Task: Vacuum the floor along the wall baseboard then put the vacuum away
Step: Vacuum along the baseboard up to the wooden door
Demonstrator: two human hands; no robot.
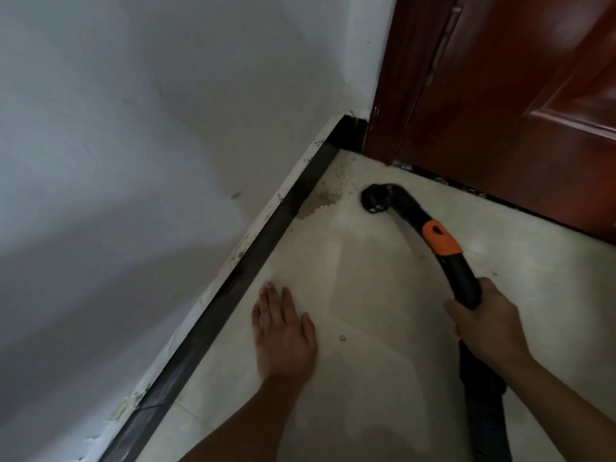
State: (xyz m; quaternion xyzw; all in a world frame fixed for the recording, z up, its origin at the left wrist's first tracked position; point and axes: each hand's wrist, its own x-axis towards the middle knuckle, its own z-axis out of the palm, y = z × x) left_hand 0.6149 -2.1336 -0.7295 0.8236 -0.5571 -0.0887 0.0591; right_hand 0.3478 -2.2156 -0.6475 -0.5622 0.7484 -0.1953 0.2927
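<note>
Vacuum wand (pixel 461 271) in my right hand (pixel 488 323), fingers wrapped tight round its black tube. Nozzle (pixel 375 198) on pale floor (pixel 383 295) near corner, just beside dust patch (pixel 320 201) at dark baseboard (pixel 263 248). My left hand (pixel 283 335) flat on floor, fingers spread, empty.

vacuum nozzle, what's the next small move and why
Probably slide the nozzle left to the dirt patch against the baseboard: the right hand grips the wand, and the nozzle sits just short of that debris.
</note>
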